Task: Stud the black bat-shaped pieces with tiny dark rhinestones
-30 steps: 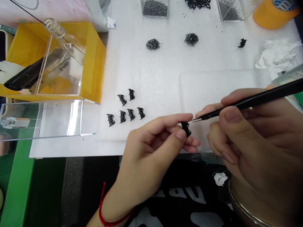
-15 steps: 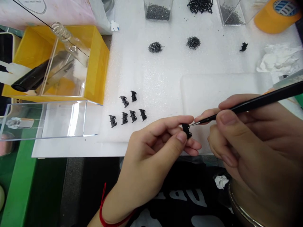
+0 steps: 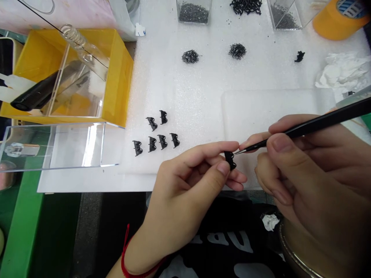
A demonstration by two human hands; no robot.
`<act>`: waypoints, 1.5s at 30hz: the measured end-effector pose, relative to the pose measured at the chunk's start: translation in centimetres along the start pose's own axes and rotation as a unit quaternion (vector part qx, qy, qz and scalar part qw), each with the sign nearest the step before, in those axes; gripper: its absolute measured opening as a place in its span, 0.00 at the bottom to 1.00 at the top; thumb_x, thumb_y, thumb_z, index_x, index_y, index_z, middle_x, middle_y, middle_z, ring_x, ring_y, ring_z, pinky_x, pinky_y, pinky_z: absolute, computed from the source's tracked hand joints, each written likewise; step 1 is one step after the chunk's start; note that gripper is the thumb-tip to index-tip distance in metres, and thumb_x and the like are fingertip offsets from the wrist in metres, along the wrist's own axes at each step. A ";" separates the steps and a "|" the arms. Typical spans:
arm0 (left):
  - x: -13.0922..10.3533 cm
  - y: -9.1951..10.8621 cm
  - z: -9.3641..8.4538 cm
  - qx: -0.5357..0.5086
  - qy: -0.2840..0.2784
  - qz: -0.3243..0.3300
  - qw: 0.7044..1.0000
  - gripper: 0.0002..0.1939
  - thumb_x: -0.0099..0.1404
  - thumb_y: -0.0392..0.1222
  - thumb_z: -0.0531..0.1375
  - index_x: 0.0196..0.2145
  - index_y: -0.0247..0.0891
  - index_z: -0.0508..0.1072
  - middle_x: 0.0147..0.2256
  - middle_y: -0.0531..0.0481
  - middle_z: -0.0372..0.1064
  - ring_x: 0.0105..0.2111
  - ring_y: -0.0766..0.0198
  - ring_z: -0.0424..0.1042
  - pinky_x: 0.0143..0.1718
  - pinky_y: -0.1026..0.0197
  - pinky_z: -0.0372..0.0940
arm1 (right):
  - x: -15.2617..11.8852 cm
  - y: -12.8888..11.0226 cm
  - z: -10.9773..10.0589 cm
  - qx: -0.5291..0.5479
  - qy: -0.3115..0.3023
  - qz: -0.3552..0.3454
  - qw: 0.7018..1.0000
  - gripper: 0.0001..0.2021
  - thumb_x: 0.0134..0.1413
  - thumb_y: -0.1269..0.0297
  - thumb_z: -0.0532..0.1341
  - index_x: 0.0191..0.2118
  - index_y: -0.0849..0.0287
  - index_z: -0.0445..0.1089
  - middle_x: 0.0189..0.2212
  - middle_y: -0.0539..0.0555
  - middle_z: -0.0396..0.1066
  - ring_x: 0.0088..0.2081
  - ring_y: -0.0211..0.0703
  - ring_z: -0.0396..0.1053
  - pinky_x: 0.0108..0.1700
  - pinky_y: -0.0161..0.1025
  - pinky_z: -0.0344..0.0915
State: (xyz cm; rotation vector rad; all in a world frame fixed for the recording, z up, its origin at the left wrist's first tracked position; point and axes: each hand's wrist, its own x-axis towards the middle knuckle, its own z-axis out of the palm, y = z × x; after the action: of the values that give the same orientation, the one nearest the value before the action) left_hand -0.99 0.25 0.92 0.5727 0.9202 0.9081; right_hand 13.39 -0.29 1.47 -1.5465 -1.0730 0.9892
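Between the thumb and fingers of my left hand is a small black scalloped part, pinched near the table's front edge. My right hand is closed round black tweezers, held like a pen. The metal tips of the tweezers touch or nearly touch the upper right edge of the part; the exact contact is too small to tell. To the left on the white foam sheet lie several similar black parts in two loose rows.
Two piles of tiny dark pieces lie behind, with clear boxes of them farther back. At left stand a yellow box and a clear tray. An orange tape roll and crumpled tissue are at right.
Hardly anything differs. The black part and the tweezer tips have shifted very slightly right, and the whole view has moved a little. Both grips stay the same.
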 end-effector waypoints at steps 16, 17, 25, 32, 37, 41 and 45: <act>0.0 -0.2 -0.3 -0.007 0.001 0.006 1.000 0.10 0.65 0.31 0.60 0.42 0.39 0.78 0.29 0.53 0.77 0.31 0.69 0.76 0.38 0.71 0.73 | 0.6 0.2 0.3 -0.011 -0.002 -0.023 1.000 0.06 0.53 0.62 0.64 0.36 0.56 0.70 0.18 0.48 0.68 0.08 0.30 0.52 0.11 0.34 0.51; 0.0 -0.3 -0.3 -0.008 0.001 0.006 1.000 0.10 0.65 0.31 0.60 0.42 0.39 0.78 0.29 0.53 0.78 0.31 0.69 0.76 0.38 0.71 0.73 | 0.5 0.2 0.3 -0.013 -0.003 -0.028 1.000 0.05 0.53 0.63 0.64 0.35 0.57 0.70 0.16 0.47 0.66 0.08 0.30 0.52 0.11 0.33 0.51; -0.4 -0.4 -0.2 -0.008 0.005 0.002 1.000 0.09 0.65 0.31 0.60 0.41 0.38 0.78 0.29 0.53 0.77 0.31 0.70 0.76 0.38 0.71 0.73 | 0.1 0.3 0.1 -0.014 -0.001 -0.049 0.999 0.06 0.53 0.63 0.64 0.35 0.58 0.69 0.20 0.49 0.70 0.09 0.30 0.54 0.09 0.31 0.49; -0.3 -0.2 -0.2 0.019 -0.003 0.018 1.000 0.09 0.66 0.32 0.60 0.42 0.40 0.76 0.29 0.54 0.77 0.32 0.70 0.76 0.39 0.72 0.73 | 0.1 0.1 -0.1 0.009 0.019 -0.022 1.000 0.07 0.53 0.62 0.64 0.38 0.55 0.70 0.28 0.52 0.74 0.08 0.29 0.52 0.09 0.34 0.49; -0.2 -0.2 -0.2 0.029 -0.007 0.024 0.999 0.08 0.66 0.33 0.60 0.42 0.39 0.76 0.29 0.54 0.76 0.32 0.70 0.76 0.38 0.71 0.73 | -0.2 -0.1 0.0 -0.011 0.002 0.009 1.000 0.07 0.54 0.61 0.64 0.39 0.53 0.71 0.22 0.49 0.71 0.10 0.31 0.55 0.11 0.34 0.51; -0.2 -0.2 -0.2 0.035 -0.009 0.027 0.999 0.08 0.66 0.32 0.60 0.42 0.39 0.76 0.29 0.54 0.76 0.31 0.70 0.76 0.38 0.71 0.73 | 0.0 0.1 0.1 0.000 0.006 0.001 1.000 0.06 0.54 0.61 0.64 0.38 0.54 0.71 0.23 0.50 0.72 0.09 0.30 0.53 0.12 0.34 0.53; -0.2 -0.1 -0.1 0.031 -0.012 0.028 0.999 0.09 0.66 0.32 0.60 0.42 0.40 0.77 0.30 0.54 0.76 0.31 0.70 0.76 0.38 0.71 0.73 | 0.2 0.2 0.3 -0.003 0.008 0.006 1.000 0.06 0.55 0.61 0.63 0.38 0.53 0.71 0.24 0.50 0.73 0.09 0.30 0.54 0.11 0.34 0.53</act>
State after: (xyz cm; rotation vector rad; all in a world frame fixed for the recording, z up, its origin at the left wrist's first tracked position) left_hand -1.11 0.02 0.86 0.6645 0.9173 0.9230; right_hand 13.19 -0.10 1.17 -1.5648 -1.0566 0.9813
